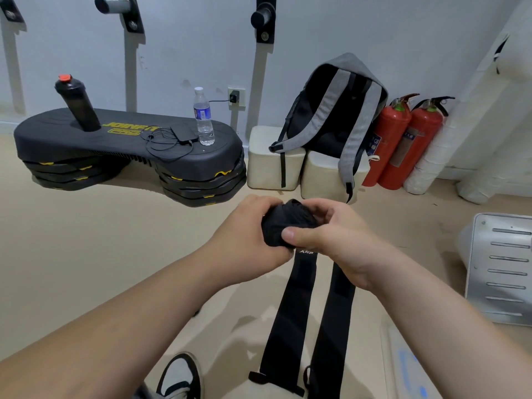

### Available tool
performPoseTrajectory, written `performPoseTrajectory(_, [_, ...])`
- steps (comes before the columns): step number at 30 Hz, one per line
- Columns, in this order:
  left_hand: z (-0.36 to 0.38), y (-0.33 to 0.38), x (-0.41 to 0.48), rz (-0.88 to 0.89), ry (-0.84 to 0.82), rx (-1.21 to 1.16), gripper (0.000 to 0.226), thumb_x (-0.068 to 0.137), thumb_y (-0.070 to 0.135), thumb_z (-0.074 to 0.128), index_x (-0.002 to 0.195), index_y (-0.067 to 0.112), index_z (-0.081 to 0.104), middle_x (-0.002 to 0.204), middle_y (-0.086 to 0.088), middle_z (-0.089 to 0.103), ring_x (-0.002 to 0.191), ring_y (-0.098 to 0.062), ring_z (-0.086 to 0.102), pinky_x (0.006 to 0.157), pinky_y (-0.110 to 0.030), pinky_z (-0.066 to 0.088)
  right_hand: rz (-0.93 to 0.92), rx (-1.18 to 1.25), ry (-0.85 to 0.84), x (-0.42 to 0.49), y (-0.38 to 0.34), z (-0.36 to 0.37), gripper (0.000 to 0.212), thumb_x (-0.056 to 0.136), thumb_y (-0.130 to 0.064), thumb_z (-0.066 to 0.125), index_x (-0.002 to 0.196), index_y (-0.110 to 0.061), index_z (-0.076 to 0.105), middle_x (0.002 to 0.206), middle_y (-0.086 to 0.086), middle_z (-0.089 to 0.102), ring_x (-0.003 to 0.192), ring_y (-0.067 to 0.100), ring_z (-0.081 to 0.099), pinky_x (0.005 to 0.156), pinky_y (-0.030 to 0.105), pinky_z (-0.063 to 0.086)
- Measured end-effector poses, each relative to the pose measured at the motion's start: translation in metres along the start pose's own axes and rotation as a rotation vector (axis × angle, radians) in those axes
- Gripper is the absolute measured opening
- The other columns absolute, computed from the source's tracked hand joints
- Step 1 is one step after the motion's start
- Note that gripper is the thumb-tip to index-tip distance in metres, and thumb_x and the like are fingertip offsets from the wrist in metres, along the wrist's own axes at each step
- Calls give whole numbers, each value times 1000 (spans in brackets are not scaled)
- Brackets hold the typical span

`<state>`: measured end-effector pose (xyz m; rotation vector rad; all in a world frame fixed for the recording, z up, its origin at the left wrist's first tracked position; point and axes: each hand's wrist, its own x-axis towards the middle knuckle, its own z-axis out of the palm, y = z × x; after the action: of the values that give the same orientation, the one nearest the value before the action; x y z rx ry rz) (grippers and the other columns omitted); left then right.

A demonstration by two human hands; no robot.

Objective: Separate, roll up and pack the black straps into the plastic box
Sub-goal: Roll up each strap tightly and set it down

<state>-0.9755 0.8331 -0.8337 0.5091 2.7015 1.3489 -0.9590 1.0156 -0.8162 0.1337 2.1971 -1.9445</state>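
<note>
A bundle of black strap (288, 223) is held in front of me at mid-frame. My left hand (247, 240) grips its left side with curled fingers. My right hand (331, 237) grips its right side, thumb pressed on the front. Two flat black strap tails (288, 318) hang straight down from the bundle toward the floor, side by side, one with a small white logo near the top. Their lower ends reach the frame's bottom. A pale translucent plastic piece with blue marks (408, 367) lies at the lower right; whether it is the box I cannot tell.
A black step platform (129, 145) carries a black shaker, a water bottle (203, 116) and a cabled device. A grey backpack (336, 116) leans on cream blocks, beside two red extinguishers (403, 145). A white slotted appliance (503, 269) stands right. My shoe (178, 375) shows below.
</note>
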Motion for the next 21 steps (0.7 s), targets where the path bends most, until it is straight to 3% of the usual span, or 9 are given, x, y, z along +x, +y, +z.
performPoseTrajectory(2, [2, 0, 1, -63, -48, 7, 53, 73, 27, 85, 120, 34, 62, 109, 13, 66, 96, -6, 67, 80, -27, 58, -52, -178, 8, -2, 0, 6, 42, 77, -2, 90, 113, -18, 73, 109, 6, 77, 103, 21, 75, 95, 39, 62])
performPoseTrajectory(5, [1, 2, 4, -96, -32, -20, 48, 65, 32, 89, 106, 36, 64, 94, 14, 73, 84, -3, 70, 67, -19, 53, -137, -258, 16, -4, -3, 11, 42, 77, -9, 92, 112, -20, 73, 105, 0, 76, 99, 13, 74, 92, 35, 62])
performPoseTrajectory(8, [-4, 9, 4, -112, 2, -137, 41, 67, 16, 91, 98, 30, 68, 78, 14, 73, 65, 2, 68, 54, -15, 49, -195, -212, -2, -4, -9, 9, 33, 84, -9, 87, 113, -17, 74, 102, -1, 78, 97, 12, 74, 90, 35, 63])
performPoseTrajectory(10, [-6, 15, 1, -129, -6, -192, 37, 70, 7, 89, 96, 23, 69, 75, 8, 73, 58, -3, 70, 50, -16, 49, -198, -198, -16, -6, -12, 9, 28, 88, -8, 84, 111, -19, 75, 99, -5, 78, 93, 9, 75, 88, 37, 64])
performPoseTrajectory(14, [-3, 19, -3, -173, -2, -174, 33, 70, 15, 86, 97, 20, 67, 82, -2, 76, 66, -17, 78, 53, -29, 59, -147, -204, 7, -13, -15, 8, 27, 84, -16, 89, 108, -23, 78, 100, -1, 80, 93, 15, 77, 91, 43, 64])
performPoseTrajectory(18, [-1, 19, -3, -179, 34, 15, 40, 60, 47, 78, 93, 34, 59, 87, 9, 73, 76, -14, 74, 61, -35, 63, -62, -267, 83, -22, -20, 4, 38, 74, -33, 96, 105, -25, 76, 82, 12, 75, 80, 25, 75, 83, 53, 62])
performPoseTrajectory(21, [-1, 27, -9, -161, 35, 147, 49, 56, 62, 72, 94, 36, 54, 90, 14, 68, 84, -14, 68, 69, -33, 59, 19, -249, 0, -32, -24, 5, 43, 74, -44, 94, 108, -28, 74, 95, 11, 80, 89, 26, 79, 82, 51, 64])
